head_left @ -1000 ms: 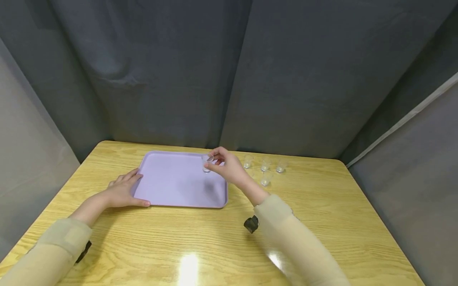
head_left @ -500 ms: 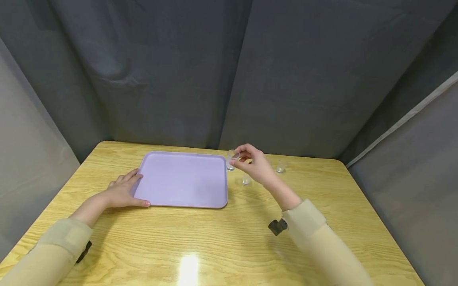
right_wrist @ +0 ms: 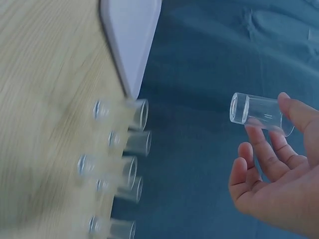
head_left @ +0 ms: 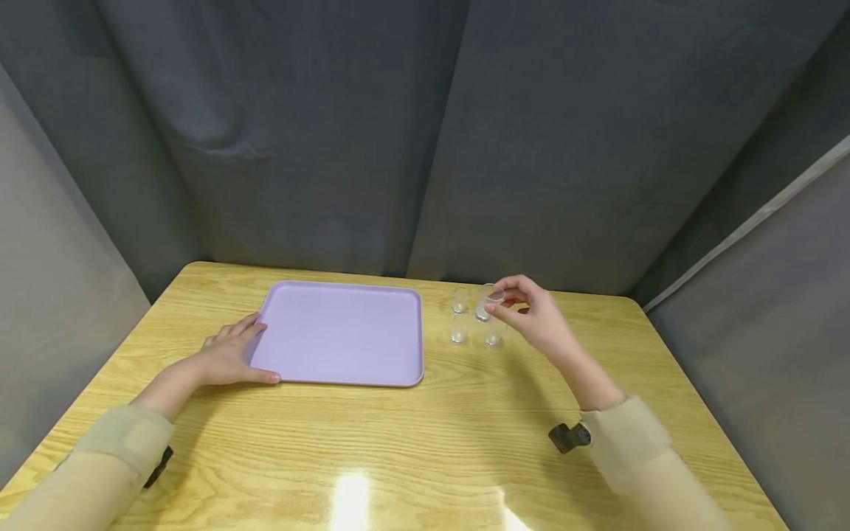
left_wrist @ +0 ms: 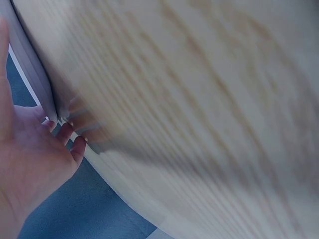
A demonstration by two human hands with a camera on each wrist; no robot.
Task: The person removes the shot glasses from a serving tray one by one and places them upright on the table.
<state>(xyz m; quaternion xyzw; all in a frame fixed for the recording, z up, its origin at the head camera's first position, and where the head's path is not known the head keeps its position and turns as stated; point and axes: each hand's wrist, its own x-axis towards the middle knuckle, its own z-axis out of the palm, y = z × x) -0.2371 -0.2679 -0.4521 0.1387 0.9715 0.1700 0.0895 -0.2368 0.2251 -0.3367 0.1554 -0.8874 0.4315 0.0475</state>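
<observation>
A lilac tray (head_left: pixel 341 332) lies at the left of the table. My left hand (head_left: pixel 227 358) spans its near left corner, the thumb along the front edge and the other fingers spread on the left rim. In the left wrist view, fingertips (left_wrist: pixel 79 147) show beside the rim. My right hand (head_left: pixel 536 317) pinches a small clear shot glass (right_wrist: pixel 264 110) near its rim, thumb on one side and fingers on the other, base toward the table. The glass is raised, overlapping the group of standing glasses in the head view.
Several similar shot glasses stand upright right of the tray, among them a back-left glass (head_left: pixel 460 301), a front-left glass (head_left: pixel 458 330) and a front-right glass (head_left: pixel 493 335). The wooden table (head_left: pixel 398 457) ends at a dark curtain (head_left: pixel 319 147) behind.
My right hand has carried the shot glass rightward, from over the tray's right part, past its right edge, to over the group of glasses. The left hand and tray have stayed put.
</observation>
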